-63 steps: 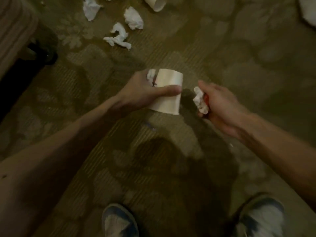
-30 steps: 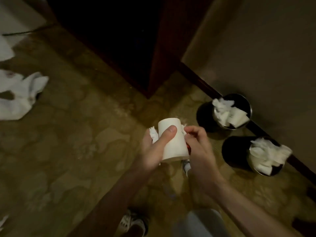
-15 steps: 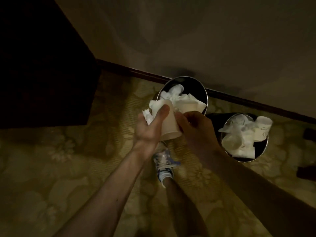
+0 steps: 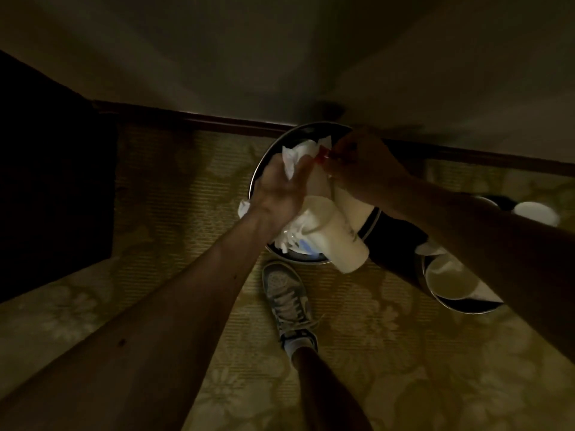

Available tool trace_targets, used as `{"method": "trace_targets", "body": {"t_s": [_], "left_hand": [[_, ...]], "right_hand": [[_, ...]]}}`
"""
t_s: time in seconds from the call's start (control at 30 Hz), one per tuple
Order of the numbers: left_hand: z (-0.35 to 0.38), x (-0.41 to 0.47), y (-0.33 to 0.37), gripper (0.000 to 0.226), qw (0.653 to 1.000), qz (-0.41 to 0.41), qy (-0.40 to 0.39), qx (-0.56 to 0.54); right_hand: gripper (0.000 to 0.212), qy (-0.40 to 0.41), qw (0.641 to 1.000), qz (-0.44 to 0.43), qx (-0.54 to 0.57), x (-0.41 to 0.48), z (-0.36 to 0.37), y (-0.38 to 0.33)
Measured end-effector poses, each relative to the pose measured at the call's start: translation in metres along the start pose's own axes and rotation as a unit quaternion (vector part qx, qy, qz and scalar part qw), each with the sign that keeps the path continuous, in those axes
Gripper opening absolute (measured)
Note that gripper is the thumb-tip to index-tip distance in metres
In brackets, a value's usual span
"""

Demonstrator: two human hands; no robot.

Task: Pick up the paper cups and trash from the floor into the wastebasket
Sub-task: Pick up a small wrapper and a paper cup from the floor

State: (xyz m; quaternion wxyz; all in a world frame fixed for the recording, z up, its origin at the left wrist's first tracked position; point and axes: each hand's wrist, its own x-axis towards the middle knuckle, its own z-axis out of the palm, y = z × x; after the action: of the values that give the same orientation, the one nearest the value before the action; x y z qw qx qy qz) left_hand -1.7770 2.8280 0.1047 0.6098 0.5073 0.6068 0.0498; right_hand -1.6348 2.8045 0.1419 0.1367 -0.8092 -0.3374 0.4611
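Observation:
Both hands are over the round metal-rimmed wastebasket (image 4: 255, 174) by the wall. My left hand (image 4: 280, 189) grips a crumpled white tissue (image 4: 294, 157) and presses against a white paper cup (image 4: 320, 185) that shows between the two hands. My right hand (image 4: 365, 169) pinches a small red and white scrap (image 4: 322, 157) next to the cup's top. Under my left wrist, another paper cup (image 4: 337, 239) lies tilted on tissues, its base past the basket's near rim. Most of the basket's inside is hidden by my hands.
A second wastebasket (image 4: 463, 307) with cups and paper stands to the right, partly behind my right forearm. My foot in a sneaker (image 4: 287, 298) is on the patterned carpet just before the first basket. Dark furniture (image 4: 53, 181) fills the left; a baseboard (image 4: 202, 121) runs along the wall.
I have turned from the littered floor and come up to the baskets. Both hands, with cup, tissue and scrap, have moved over the left basket's opening.

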Motion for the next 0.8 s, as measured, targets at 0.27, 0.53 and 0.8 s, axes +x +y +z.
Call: {"method": "trace_targets", "body": {"t_s": [0.27,0.53,0.8], "left_hand": [[0.007,0.012,-0.008,0.064,0.983,0.133,0.052,0.118],[-0.022,-0.008,0.012,0.052,0.968,0.188,-0.058,0.155],[-0.062,-0.068,0.033,0.034,0.943,0.207,-0.112,0.236]], "right_hand": [[0.026,0.025,0.991,-0.036,-0.125,0.018,0.002,0.034],[0.032,0.038,0.988,-0.038,-0.144,-0.002,-0.015,0.031],[0.022,0.063,0.985,-0.127,-0.099,-0.087,-0.021,0.007]]}}
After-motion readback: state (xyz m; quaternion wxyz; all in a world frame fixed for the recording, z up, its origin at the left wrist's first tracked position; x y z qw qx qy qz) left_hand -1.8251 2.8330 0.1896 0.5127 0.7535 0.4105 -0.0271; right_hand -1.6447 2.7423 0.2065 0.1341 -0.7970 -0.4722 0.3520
